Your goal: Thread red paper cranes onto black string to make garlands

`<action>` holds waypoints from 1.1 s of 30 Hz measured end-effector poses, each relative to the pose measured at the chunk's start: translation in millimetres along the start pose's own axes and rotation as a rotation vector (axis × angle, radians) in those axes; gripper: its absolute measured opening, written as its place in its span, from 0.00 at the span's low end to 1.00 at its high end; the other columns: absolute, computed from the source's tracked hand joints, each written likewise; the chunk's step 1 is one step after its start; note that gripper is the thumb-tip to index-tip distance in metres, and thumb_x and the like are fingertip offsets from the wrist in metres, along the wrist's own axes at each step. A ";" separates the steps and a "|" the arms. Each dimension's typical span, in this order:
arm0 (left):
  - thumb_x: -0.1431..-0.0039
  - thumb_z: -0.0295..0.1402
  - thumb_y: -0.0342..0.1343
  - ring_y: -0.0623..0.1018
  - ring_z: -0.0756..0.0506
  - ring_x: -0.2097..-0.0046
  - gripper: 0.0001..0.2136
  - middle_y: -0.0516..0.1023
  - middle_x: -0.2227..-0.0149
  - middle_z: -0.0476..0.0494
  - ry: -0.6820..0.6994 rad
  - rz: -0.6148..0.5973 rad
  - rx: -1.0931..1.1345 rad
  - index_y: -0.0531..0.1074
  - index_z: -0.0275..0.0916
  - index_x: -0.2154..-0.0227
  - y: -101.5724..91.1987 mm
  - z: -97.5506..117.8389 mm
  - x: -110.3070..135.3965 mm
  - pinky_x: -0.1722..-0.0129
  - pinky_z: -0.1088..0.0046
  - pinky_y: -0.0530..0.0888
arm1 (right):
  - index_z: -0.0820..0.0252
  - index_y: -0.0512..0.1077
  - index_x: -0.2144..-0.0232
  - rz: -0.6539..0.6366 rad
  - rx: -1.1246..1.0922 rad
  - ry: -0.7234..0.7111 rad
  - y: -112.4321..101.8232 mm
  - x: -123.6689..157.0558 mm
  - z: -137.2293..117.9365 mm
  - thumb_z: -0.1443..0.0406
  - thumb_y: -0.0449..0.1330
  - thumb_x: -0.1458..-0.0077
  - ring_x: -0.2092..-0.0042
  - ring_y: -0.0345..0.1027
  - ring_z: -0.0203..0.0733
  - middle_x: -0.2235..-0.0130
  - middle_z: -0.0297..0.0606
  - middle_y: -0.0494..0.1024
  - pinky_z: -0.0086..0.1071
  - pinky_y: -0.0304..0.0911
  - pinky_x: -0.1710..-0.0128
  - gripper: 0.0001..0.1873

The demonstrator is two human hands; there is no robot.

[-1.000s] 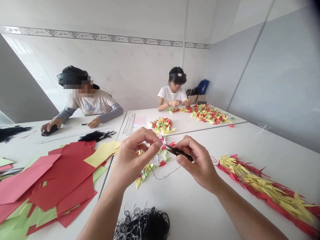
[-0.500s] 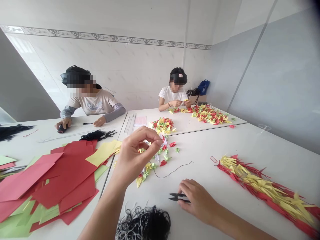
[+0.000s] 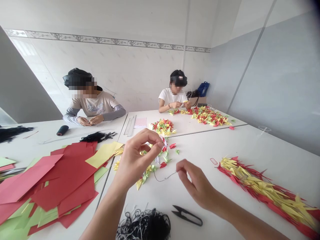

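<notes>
A dark thread (image 3: 163, 180) hangs in a loose curve between my hands. My left hand (image 3: 141, 151) is raised over the small folded paper cranes (image 3: 163, 164), thumb and forefinger pinched on one end of the thread. At the thread's other end, my right hand (image 3: 191, 178) pinches it between thumb and forefinger. Black thread snips (image 3: 187, 215) lie on the table below my right hand, touched by neither hand. Beside them sits a tangled heap of black and white threads (image 3: 147, 225).
Red, green and yellow paper sheets (image 3: 65, 173) cover the left side. Strung red and yellow cranes (image 3: 265, 190) lie at right. Across the table, two people sit near a black thread spool (image 3: 62, 130), rulers (image 3: 130, 126) and a large crane pile (image 3: 210, 115).
My right hand has let go of the snips, leaving them on the table, and has moved up to take the thread's free end. The person at left has released the spool.
</notes>
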State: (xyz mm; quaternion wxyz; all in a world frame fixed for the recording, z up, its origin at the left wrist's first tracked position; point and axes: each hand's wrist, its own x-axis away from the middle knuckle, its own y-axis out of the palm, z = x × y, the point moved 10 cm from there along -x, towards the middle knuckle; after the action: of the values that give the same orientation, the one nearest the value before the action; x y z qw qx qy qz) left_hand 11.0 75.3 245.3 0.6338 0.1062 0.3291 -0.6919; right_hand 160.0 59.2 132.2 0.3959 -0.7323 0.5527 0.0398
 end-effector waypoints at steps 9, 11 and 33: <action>0.38 0.33 0.58 0.78 0.51 0.70 0.06 0.78 0.68 0.45 -0.062 0.010 0.061 0.75 0.38 0.70 2.7 -11.3 -0.4 0.74 0.77 0.72 | 0.56 0.69 0.64 0.464 -0.482 -0.184 -55.9 -55.4 -49.0 0.64 0.57 0.34 0.66 0.65 0.35 0.67 0.32 0.69 0.30 0.64 0.65 0.05; 0.38 0.33 0.59 0.79 0.50 0.70 0.07 0.80 0.68 0.45 -0.070 -0.001 0.088 0.74 0.37 0.70 5.6 -12.0 -0.1 0.74 0.78 0.73 | 0.56 0.69 0.64 0.459 -0.553 -0.164 -52.5 -56.2 -44.6 0.64 0.58 0.34 0.66 0.69 0.35 0.68 0.32 0.72 0.30 0.66 0.64 0.04; 0.39 0.32 0.58 0.78 0.50 0.71 0.06 0.79 0.72 0.46 -0.071 0.008 0.054 0.74 0.38 0.72 6.1 -10.5 -0.9 0.72 0.76 0.74 | 0.57 0.70 0.66 0.399 -0.572 -0.168 -47.0 -56.8 -38.2 0.64 0.62 0.38 0.61 0.79 0.41 0.64 0.37 0.81 0.36 0.76 0.59 0.05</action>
State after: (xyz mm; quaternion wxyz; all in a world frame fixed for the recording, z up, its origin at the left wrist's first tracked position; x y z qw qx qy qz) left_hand 14.1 82.3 235.9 0.6450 0.1000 0.2868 -0.7013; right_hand 163.1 83.1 211.6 0.2034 -0.6852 0.6170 0.3294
